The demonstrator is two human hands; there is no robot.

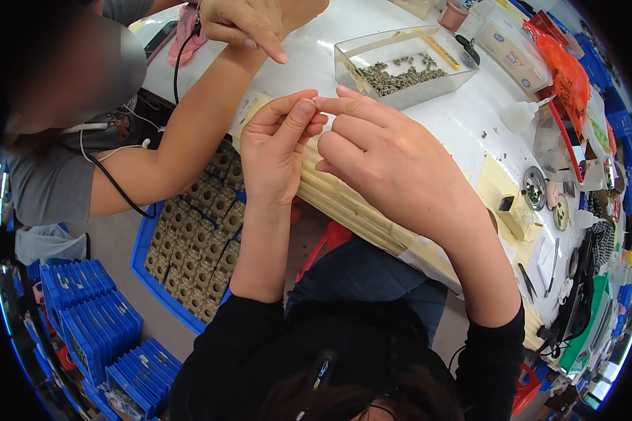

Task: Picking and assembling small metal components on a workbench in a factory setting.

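Note:
My left hand (279, 140) is raised over the table's near edge, its thumb and index finger pinched together. Whatever is between those fingertips is too small to make out. My right hand (393, 158) meets it from the right: the index fingertip touches the pinch, the thumb shows behind that finger, and the other fingers are curled. Just beyond my hands stands a clear plastic box (344, 70), with many small metallic parts (393, 81) and a yellow strip-like piece (441, 50) in it.
At the left, a co-worker's bare arm (182, 133) reaches across, the hand (242, 24) pointing near mine. A blue tray (142, 256) of blocks with round holes lies below. Blue bins (102, 316) stand at lower left. Tweezers (527, 282) and a round dish (534, 188) lie on the right.

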